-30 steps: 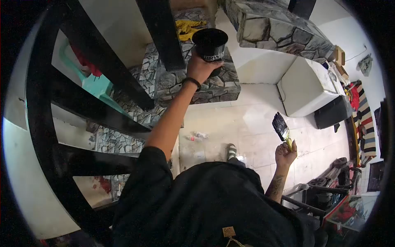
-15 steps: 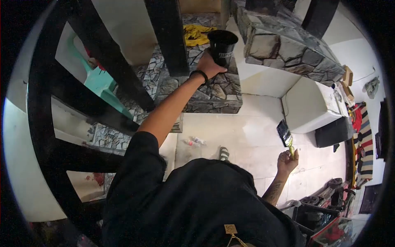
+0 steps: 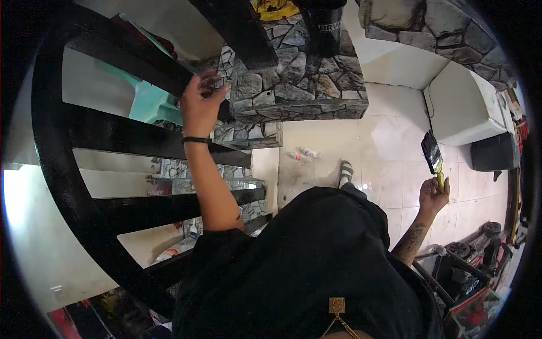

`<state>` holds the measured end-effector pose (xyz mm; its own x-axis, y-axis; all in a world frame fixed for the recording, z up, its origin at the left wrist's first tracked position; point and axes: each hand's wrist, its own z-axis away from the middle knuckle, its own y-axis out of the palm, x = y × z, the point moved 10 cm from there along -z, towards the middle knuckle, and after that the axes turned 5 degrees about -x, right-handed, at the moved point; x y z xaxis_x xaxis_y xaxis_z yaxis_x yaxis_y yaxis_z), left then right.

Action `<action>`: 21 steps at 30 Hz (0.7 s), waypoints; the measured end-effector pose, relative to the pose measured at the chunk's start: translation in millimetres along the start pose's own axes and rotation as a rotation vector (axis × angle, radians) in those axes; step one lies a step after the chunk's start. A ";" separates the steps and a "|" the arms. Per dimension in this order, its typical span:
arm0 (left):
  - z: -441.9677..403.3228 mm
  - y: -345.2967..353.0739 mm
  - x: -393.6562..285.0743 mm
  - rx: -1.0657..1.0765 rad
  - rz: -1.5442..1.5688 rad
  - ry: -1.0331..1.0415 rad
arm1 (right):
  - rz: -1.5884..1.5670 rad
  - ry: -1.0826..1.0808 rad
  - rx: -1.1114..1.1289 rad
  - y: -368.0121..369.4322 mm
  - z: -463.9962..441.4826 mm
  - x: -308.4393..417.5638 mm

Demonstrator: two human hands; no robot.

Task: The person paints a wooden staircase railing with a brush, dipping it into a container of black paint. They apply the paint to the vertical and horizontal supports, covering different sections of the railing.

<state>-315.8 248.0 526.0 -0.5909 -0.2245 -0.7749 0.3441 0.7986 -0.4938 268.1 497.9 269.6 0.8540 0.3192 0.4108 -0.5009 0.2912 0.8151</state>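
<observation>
My left hand (image 3: pixel 201 107) is raised beside the black railing bars (image 3: pixel 169 62), its fingers apart and nothing visible in them. I cannot tell whether the fingertips touch a bar. A black cup (image 3: pixel 324 31) with white lettering stands on the stone-patterned step (image 3: pixel 299 85), its top near the upper edge of the view. On the other side, my right hand (image 3: pixel 433 196) is closed around the yellow-green handle of a paintbrush (image 3: pixel 432 153). The brush points up, its bristles dark, held over the tiled floor.
A yellow cloth (image 3: pixel 276 9) lies on the step behind the cup. Through the railing shows a mint-green plastic chair (image 3: pixel 149 101). Clear plastic litter (image 3: pixel 305 153) lies on the floor near my sandalled foot (image 3: pixel 345 171). A white appliance (image 3: pixel 466 107) stands at right.
My left hand has let go of the black cup, now standing on the step, and moved left to the railing. The paintbrush stays in my right hand. The view has shifted.
</observation>
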 end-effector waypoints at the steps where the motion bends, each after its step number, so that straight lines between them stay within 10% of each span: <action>1: 5.5 0.0 1.8 0.012 0.038 -0.042 | 0.005 0.003 -0.007 -1.1 0.3 -1.5; 21: -79.5 262.3 -61.2 0.164 0.036 0.046 | -0.040 -0.027 0.230 21.6 15.7 -1.8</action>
<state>-247.3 515.6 475.2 -0.6074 -0.1691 -0.7762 0.4778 0.7029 -0.5270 257.9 489.5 292.9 0.8777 0.2865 0.3841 -0.4236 0.0894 0.9014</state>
